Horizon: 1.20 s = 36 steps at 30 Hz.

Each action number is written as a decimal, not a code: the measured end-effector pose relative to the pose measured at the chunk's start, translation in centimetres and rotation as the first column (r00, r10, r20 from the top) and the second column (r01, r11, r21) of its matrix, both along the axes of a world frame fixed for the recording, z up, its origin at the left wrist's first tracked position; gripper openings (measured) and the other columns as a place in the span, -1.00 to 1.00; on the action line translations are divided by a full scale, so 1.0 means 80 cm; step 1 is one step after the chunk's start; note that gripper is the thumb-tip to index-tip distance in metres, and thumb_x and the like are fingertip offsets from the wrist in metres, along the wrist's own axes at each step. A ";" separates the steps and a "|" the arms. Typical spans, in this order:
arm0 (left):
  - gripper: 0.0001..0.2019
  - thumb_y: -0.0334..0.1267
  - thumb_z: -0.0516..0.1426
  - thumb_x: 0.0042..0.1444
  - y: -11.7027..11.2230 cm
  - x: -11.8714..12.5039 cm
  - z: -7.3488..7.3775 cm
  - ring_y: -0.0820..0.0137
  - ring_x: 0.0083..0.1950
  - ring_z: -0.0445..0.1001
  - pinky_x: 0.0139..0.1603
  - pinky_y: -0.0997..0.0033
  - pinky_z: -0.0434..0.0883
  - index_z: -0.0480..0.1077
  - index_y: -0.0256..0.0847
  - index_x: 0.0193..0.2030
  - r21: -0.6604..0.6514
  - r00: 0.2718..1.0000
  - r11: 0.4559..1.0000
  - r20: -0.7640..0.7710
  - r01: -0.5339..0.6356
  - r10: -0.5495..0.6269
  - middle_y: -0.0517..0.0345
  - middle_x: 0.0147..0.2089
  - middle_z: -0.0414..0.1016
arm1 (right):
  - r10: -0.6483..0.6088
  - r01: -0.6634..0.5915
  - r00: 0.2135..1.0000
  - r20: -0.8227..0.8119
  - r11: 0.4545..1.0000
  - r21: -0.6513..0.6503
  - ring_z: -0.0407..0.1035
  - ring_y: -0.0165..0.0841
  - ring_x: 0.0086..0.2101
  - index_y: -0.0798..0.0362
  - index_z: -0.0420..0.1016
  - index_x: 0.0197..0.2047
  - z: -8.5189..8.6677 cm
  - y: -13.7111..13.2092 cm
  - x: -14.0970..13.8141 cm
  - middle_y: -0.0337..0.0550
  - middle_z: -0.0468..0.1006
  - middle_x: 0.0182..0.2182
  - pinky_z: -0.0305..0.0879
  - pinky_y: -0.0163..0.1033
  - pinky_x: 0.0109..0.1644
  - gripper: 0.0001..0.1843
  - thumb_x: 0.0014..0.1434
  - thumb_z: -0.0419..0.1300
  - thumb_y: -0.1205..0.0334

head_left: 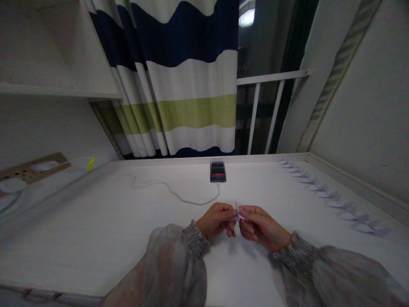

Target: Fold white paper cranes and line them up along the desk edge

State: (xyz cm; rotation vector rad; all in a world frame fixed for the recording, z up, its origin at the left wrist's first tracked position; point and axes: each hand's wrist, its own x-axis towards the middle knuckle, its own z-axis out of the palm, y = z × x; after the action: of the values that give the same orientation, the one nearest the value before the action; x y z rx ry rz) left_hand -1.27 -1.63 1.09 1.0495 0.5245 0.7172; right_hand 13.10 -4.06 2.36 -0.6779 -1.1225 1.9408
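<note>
A small folded piece of white paper [238,213] is held above the white desk, between my two hands. My left hand [217,219] pinches its left side with thumb and forefinger, the other fingers curled below. From the other side my right hand [263,226] grips it the same way, fingertips nearly meeting those of the left. One thin point of the paper sticks up between the fingers; the rest is mostly covered. Along the right side of the desk stands a row of several folded white paper figures [332,197], which look like paper cranes.
A dark, phone-like device [217,172] with a blurred screen lies beyond my hands, its white cable [179,197] curving left across the desk [96,238]. Sockets on a brown panel [44,164] are at left, under a shelf [57,91]. A striped curtain [194,81] hangs behind.
</note>
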 end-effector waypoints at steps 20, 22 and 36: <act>-0.67 -0.13 0.21 -0.23 -0.009 0.012 -0.010 0.59 -0.81 0.19 -0.73 0.59 0.12 0.17 -0.30 -0.66 -0.117 0.980 0.992 0.187 -0.048 0.069 0.28 -0.81 0.26 | -0.026 0.029 0.988 -0.153 0.999 0.017 0.01 -0.60 -0.80 0.09 0.16 -0.66 -0.008 -0.003 -0.002 -0.42 0.16 -0.86 -0.02 -0.38 -0.64 -0.64 0.00 0.15 0.10; -0.67 -0.13 0.21 -0.23 -0.010 0.012 -0.011 0.59 -0.81 0.19 -0.73 0.59 0.12 0.17 -0.30 -0.66 -0.132 0.979 0.990 0.193 -0.046 0.071 0.28 -0.81 0.25 | -0.016 0.018 0.987 -0.161 1.000 0.007 0.02 -0.60 -0.81 0.10 0.17 -0.65 -0.011 -0.002 -0.002 -0.42 0.16 -0.86 -0.07 -0.40 -0.66 -0.65 0.00 0.15 0.10; -0.71 -0.19 0.21 -0.23 -0.010 0.013 -0.013 0.57 -0.80 0.23 -0.76 0.63 0.12 0.19 -0.32 -0.64 -0.180 0.972 0.983 0.220 -0.044 0.084 0.26 -0.81 0.28 | 0.016 -0.022 0.966 -0.257 1.000 -0.019 0.01 -0.60 -0.84 0.11 0.18 -0.66 -0.018 0.004 -0.003 -0.43 0.16 -0.88 -0.12 -0.43 -0.71 -0.67 -0.01 0.16 0.16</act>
State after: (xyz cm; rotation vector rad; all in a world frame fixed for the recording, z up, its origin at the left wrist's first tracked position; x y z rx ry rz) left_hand -0.26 -2.40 0.02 0.7786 0.4167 0.8223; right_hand 12.84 -3.72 0.88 -0.4122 -0.9507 1.9936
